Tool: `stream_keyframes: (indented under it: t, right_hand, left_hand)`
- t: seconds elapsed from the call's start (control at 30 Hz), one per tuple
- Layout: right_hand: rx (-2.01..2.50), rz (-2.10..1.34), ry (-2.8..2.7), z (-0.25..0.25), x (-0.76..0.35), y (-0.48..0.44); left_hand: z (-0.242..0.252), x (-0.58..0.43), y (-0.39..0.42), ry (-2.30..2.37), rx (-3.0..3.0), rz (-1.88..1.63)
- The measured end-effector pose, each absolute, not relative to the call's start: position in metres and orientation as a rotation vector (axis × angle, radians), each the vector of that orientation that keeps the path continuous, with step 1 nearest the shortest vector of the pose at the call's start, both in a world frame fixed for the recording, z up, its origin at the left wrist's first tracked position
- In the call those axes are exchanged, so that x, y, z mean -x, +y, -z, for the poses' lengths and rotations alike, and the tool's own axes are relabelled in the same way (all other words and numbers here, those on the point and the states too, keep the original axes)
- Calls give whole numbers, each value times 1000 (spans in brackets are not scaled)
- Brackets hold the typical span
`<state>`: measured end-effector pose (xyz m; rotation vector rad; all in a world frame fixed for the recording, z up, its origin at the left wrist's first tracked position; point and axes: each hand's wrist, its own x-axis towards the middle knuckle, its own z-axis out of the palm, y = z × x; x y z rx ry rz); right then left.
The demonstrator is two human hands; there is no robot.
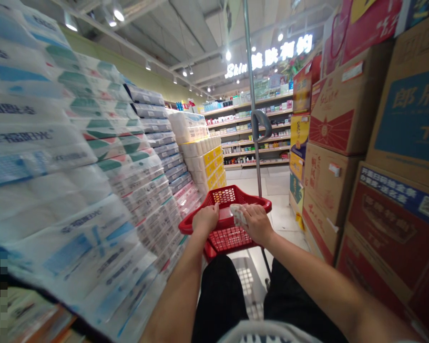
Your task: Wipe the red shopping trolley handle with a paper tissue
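A red plastic shopping basket (236, 196) on wheels stands in front of me in a shop aisle, its grey pull handle (262, 125) raised on a metal pole. My left hand (205, 218) is closed over the basket's near rim. My right hand (255, 223) holds a small white cloth or wrapped item (238, 213) at the same rim, fingers closed round it. Both forearms reach forward over my dark trousers.
Stacked packs of toilet paper (75, 181) wall the left side. Piled cardboard boxes (346, 143) line the right. Shelves of goods (257, 128) stand across the far end under a lit sign. The tiled floor (282, 214) runs between them.
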<state>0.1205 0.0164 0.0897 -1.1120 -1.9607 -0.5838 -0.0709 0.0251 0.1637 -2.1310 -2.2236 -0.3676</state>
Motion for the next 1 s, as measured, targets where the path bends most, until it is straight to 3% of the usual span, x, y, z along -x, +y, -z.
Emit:
stream_keyframes:
  t: [0.23,0.43,0.63,0.87,1.0]
  right_hand:
    - [1376,461,-1972,-107,-111,23]
    - [1107,607,-1938,-86,-114,13]
    - [1369,452,-1962,-106,-109,23]
    - [1077,613,-1949,-80,-111,13]
    - [1187,517,-2003,-94,-111,19]
  left_hand:
    - [-164,70,25,-2236,2121,402]
    - [-163,73,22,-2215,2134,418]
    - [-166,71,21,-2249,2122,399]
    - [-162,73,23,-2218,2131,421]
    - [-163,72,24,-2233,2124,395]
